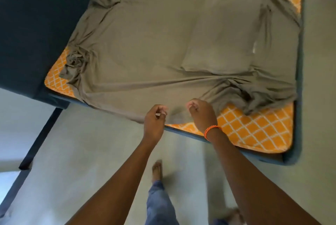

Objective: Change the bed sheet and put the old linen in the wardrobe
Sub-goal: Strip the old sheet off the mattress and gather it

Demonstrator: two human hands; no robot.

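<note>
Looks like the stripping step: the taupe bed sheet (pixel 141 43) is already bunched off all four corners, so the orange patterned mattress (pixel 254 130) is exposed there. The near edge of the sheet is pinched by the left hand (pixel 154 121) and the right hand (pixel 201 114), fingers curled tight on the fabric. Next, the sheet probably has to be dragged toward the near side, but the pillow (pixel 225 28) lying on it should be lifted off first. Counted: one sheet, one pillow, one mattress, two hands, one orange bracelet (pixel 211 131). No wardrobe is seen
</note>
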